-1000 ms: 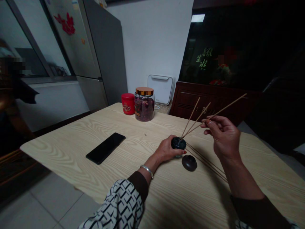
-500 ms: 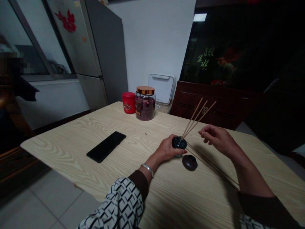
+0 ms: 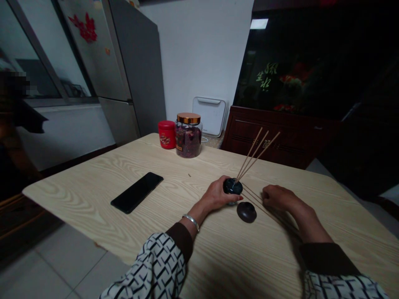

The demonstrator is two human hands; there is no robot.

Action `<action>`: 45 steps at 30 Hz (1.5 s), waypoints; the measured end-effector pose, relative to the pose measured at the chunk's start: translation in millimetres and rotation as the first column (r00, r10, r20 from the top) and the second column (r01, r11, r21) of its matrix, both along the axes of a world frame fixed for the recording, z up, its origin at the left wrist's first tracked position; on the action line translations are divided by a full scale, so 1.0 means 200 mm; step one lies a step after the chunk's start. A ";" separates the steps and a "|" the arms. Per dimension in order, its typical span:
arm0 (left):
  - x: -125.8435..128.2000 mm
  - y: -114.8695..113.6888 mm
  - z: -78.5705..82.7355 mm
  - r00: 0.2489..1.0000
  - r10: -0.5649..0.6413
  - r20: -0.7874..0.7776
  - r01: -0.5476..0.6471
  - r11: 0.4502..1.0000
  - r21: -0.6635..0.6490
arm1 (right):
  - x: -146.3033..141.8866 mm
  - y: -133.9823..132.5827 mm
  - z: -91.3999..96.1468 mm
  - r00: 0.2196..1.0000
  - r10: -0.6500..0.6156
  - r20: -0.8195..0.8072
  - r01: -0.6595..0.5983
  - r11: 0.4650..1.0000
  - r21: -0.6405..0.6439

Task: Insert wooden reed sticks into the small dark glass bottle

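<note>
My left hand [image 3: 215, 194] is wrapped round a small dark reed diffuser bottle [image 3: 233, 186] standing on the table. Three thin reed sticks [image 3: 253, 160] rise from its mouth, fanned out and leaning right. Just in front of the bottle lies a round dark brown lid [image 3: 247, 212]. More loose sticks [image 3: 253, 193] lie on the table to the right, running toward me. Over them my right hand [image 3: 278, 197] is low, fingers closed on one of these sticks; the fingertips are partly hidden, and the forearm covers the sticks' near ends.
A black phone [image 3: 137, 192] lies flat on the wooden table [image 3: 102, 178] to the left. Toward the back edge stand a red canister [image 3: 167, 135] and a glass jar [image 3: 188, 139] with a copper-coloured lid. A short brown fragment [image 3: 189, 175] lies mid-table.
My right hand has come down from above the table onto the loose sticks, its fingers closing. One loose stick has parted from the other. My left hand still holds the bottle.
</note>
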State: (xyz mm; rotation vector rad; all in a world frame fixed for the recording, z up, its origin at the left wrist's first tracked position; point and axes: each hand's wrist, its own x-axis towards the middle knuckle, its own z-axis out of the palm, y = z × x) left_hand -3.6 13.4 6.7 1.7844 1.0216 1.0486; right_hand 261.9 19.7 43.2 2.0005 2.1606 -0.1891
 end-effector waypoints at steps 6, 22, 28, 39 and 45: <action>0.00 -0.01 0.01 1.000 0.007 -0.007 -0.007 1.000 -0.002 | -0.03 -0.01 0.02 1.000 -0.003 0.012 0.003 1.000 0.031; 0.00 -0.01 0.00 1.000 0.026 -0.007 -0.026 1.000 -0.002 | -0.26 -0.22 0.52 -0.046 0.613 -0.789 0.668 0.606 0.432; 0.01 -0.01 0.00 0.998 0.050 -0.028 -0.050 0.999 0.010 | -0.40 -0.20 0.43 -0.010 0.626 -0.779 0.618 0.617 0.487; 0.01 -0.01 0.00 0.998 0.047 -0.051 -0.047 0.999 0.018 | -0.48 -0.14 0.27 0.057 0.472 -0.880 0.411 0.792 0.451; 0.01 0.00 -0.01 0.998 0.049 -0.038 -0.048 0.999 0.018 | -0.46 -0.18 0.35 0.104 0.543 -0.833 0.459 0.717 0.525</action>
